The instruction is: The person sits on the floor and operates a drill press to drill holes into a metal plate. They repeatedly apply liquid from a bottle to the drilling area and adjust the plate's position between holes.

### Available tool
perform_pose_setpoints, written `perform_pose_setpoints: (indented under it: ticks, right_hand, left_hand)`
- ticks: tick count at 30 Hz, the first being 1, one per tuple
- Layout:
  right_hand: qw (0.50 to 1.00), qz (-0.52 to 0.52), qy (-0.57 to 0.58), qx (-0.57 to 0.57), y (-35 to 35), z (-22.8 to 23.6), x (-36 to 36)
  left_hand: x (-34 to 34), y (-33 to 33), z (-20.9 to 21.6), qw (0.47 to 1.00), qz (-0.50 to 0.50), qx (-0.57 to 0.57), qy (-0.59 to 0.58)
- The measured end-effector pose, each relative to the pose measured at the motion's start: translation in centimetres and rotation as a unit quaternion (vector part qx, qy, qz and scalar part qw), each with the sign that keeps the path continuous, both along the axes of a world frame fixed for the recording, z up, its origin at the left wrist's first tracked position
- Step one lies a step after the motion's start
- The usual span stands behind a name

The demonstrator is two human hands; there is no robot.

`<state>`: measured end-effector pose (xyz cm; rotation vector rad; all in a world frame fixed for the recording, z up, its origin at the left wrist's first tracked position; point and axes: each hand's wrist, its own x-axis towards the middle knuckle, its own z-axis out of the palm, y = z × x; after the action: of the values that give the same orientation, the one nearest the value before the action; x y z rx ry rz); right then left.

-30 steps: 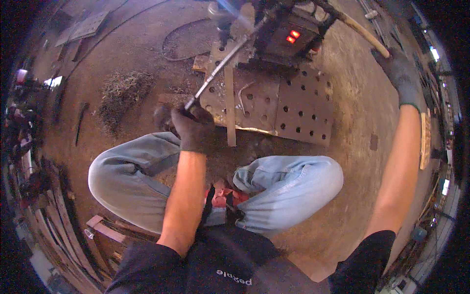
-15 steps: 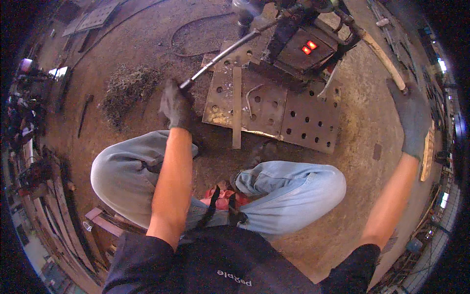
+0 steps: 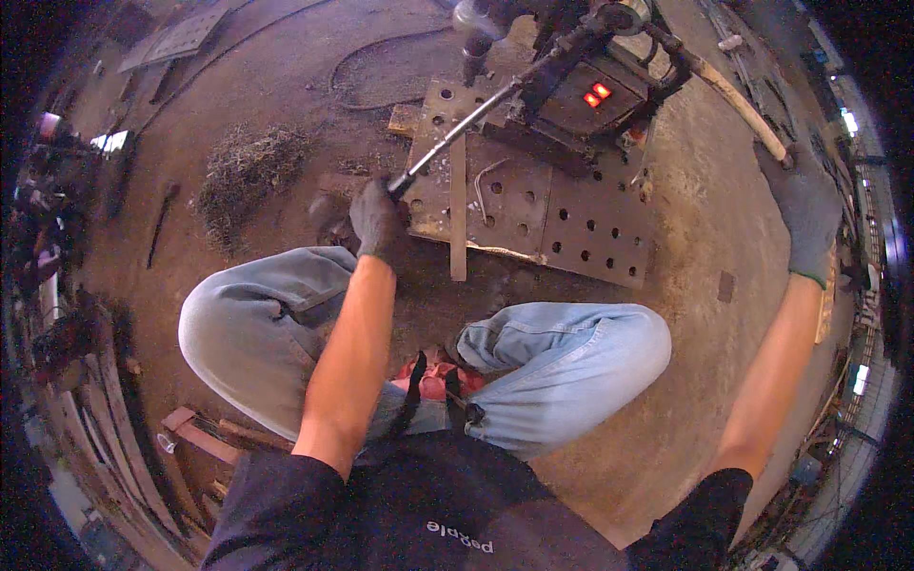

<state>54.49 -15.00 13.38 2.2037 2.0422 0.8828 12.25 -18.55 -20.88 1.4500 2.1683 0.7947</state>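
My left hand [image 3: 377, 224], in a dark grey glove, is closed around the dark end of a long metal rod [image 3: 455, 135]. That rod slants up and right to a dark metal assembly [image 3: 571, 40]. At the right, my gloved right hand [image 3: 804, 214] grips the lower end of a wooden handle [image 3: 735, 102], whose upper end meets dark metal. Between the two lies a dark metal block [image 3: 569, 112] with two glowing red-orange patches on its flat face; what glows I cannot make out. The far ends of the rod and handle are partly hidden among dark parts.
Perforated metal plates [image 3: 595, 238] lie before my feet, with a flat bar [image 3: 458, 209] and a bent thin rod [image 3: 484, 190] on them. A heap of metal shavings [image 3: 249, 176] is at left. Timber lengths [image 3: 105, 419] lie at lower left.
My left hand has moved right and slightly nearer, bringing its end of the metal rod along. My right hand has stayed nearly in place on the wooden handle.
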Motion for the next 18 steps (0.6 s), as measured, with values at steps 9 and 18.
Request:
perform_pose_setpoints:
  ticks: [9, 18]
  right_hand:
    - [0.994, -0.110, 0.006, -0.029, -3.4, -0.3, -3.5]
    - [0.993, -0.110, -0.012, -0.046, -0.8, 0.5, 0.3]
  left_hand:
    - [-2.7, 2.9, 3.2, 0.982, 0.099, -0.071, -0.144]
    - [0.4, 1.2, -3.3, 0.996, 0.029, -0.062, -0.059]
